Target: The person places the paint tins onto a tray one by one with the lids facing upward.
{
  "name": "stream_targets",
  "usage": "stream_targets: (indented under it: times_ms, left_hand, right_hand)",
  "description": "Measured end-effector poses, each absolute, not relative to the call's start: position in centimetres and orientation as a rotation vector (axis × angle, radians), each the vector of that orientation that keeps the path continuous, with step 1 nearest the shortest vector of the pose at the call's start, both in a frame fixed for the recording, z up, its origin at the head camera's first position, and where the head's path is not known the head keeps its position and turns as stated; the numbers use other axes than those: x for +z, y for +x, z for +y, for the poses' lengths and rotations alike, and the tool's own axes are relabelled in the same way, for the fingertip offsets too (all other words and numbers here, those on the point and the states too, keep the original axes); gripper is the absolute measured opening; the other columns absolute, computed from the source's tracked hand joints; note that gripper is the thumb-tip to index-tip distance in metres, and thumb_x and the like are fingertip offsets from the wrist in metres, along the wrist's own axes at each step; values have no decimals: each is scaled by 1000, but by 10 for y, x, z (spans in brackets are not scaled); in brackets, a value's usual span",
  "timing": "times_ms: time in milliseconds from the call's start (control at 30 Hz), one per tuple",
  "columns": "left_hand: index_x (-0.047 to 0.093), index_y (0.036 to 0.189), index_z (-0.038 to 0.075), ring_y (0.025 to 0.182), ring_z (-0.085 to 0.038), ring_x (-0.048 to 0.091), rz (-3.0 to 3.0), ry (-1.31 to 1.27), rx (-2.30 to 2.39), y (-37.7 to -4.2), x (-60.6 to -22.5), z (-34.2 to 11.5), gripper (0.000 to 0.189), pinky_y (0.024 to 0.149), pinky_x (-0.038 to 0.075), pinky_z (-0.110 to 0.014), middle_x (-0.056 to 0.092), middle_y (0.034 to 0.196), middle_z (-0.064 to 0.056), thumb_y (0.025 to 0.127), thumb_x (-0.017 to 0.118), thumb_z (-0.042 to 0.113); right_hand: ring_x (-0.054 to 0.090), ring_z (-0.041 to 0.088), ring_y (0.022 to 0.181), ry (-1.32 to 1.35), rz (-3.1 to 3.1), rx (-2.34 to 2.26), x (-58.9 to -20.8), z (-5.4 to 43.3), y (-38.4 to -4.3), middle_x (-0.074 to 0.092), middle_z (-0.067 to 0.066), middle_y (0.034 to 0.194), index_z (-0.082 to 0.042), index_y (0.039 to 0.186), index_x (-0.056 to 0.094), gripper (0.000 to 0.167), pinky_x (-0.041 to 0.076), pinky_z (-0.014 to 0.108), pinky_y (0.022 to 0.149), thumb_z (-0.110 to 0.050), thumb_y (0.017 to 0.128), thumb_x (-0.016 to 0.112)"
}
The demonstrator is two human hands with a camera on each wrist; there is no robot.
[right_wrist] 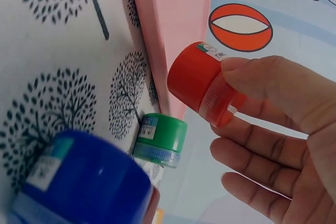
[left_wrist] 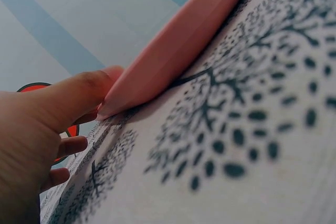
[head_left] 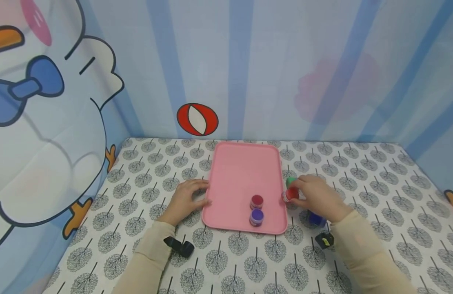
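My right hand (head_left: 319, 197) pinches a small red jar (right_wrist: 195, 77) with a printed label and a clear ribbed end, thumb on one side and fingers on the other. It is at the right edge of the pink tray (head_left: 245, 171). A green jar (right_wrist: 161, 134) stands just outside that edge, partly hidden by the hand in the head view. Nearer, beside the wrist, is a blue jar (right_wrist: 89, 177). On the tray's left rim rest the thumb and fingertips of my left hand (head_left: 187, 200), loosely spread.
Inside the tray near its front right, a dark red jar (head_left: 256, 201) stands behind a purple jar (head_left: 256, 217). A tree-print cloth (head_left: 226, 265) covers the table. Behind it hangs a blue-striped backdrop (head_left: 278, 73) with cartoon figures. Each wrist wears a small black camera (head_left: 179, 246).
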State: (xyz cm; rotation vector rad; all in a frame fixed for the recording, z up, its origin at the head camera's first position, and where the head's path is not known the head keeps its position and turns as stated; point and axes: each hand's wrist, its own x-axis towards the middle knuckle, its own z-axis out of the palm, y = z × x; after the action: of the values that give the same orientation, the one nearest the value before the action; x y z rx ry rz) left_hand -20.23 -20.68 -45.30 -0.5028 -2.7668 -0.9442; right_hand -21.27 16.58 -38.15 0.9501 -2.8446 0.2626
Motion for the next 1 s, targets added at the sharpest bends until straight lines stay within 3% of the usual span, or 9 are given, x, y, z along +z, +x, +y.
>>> stream_targets:
  times_ms: [267, 567, 1000]
  left_hand:
    - [65, 121, 11, 128, -30, 51, -2750, -518, -929, -204, -456, -208, 49, 114, 31, -55, 61, 133, -6, 77, 78, 31]
    - [66, 120, 12, 129, -30, 51, -2740, -521, -952, -205, -457, -208, 49, 114, 30, -55, 61, 133, -6, 77, 79, 31]
    - [66, 119, 12, 127, -30, 52, -2734, -518, -958, -205, -457, -208, 48, 113, 31, -55, 61, 133, -6, 77, 78, 30]
  right_hand:
    - [60, 14, 79, 937, -2828, 244, -383, 155, -215, 66, -5, 84, -14, 99, 70, 28, 53, 39, 75, -29, 76, 79]
    - [65, 22, 88, 972, -2803, 263, -387, 142, -220, 68, 5, 95, -6, 106, 67, 37, 56, 41, 83, -21, 75, 80]
    - [64, 20, 89, 984, -2815, 316, -390, 123, -228, 68, 4, 93, -7, 105, 68, 33, 56, 37, 84, -15, 75, 80]
